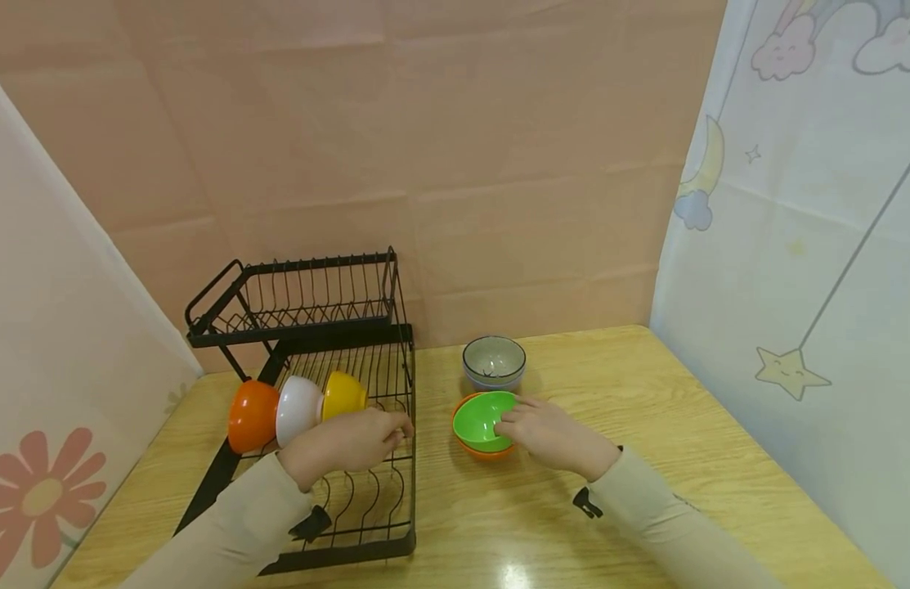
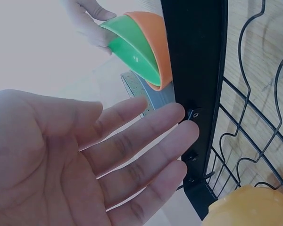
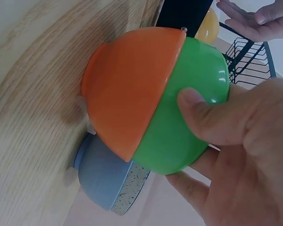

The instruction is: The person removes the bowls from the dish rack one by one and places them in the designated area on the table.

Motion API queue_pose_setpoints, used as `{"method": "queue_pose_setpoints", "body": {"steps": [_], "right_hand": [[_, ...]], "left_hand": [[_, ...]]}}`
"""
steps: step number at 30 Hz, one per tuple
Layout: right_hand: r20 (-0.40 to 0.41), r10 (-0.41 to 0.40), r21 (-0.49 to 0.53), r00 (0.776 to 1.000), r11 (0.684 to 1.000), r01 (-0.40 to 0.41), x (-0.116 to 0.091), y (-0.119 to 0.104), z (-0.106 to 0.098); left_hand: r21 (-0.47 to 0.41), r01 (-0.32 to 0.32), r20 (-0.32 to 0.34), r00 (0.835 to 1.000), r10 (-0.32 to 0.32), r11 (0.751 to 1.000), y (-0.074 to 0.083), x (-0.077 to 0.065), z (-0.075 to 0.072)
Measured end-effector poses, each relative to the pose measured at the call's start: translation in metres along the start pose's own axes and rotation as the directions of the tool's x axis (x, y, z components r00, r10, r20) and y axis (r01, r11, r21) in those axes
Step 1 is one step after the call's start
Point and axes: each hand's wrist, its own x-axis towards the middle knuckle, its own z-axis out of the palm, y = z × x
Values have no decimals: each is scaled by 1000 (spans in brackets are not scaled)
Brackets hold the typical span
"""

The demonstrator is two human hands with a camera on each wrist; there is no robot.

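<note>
Pinching green bowl [image 1: 471,424] between thumb and fingers, right hand [image 1: 546,436] held it tilted, partly inside orange bowl [image 3: 127,84], just below and right of head view's centre. Left hand [image 1: 357,440] hung over dish rack [image 1: 414,507], lower left, fingers extended, gripping nothing. Red-orange bowl [image 1: 252,417], white bowl [image 1: 297,409], yellow bowl [image 1: 344,394] stood sideways in rack. Speckled bowl [image 1: 494,358] sat just above green one in frame.

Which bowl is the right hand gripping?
The green bowl, partly inside an orange bowl: the right hand pinches it near the rim. It's the only green one; no other is held.
</note>
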Motion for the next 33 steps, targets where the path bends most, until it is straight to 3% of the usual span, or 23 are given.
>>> {"method": "queue_pose_setpoints", "body": {"steps": [7,11,17,21,28,33], "right_hand": [[-9,-16,27,1000,999,17,1,3,1],[-4,-1,111,1000,994,1,2,6,0],[-12,77,302,997,951,-69,2,8,-8],[-39,120,362,992,927,-98,1,6,-15],[-94,177,363,980,923,-132,0,3,-23],[-88,201,343,976,926,-160,0,0,-22]], "left_hand": [[0,0,-2,1000,0,1000,0,-1,0],[11,3,-2,1000,-3,1000,1,-1,1],[10,12,3,1000,-12,1000,2,-1,2],[6,7,9,1000,-7,1000,2,-1,2],[-8,-7,10,1000,7,1000,3,1,2],[-11,-14,9,1000,14,1000,3,1,2]]}}
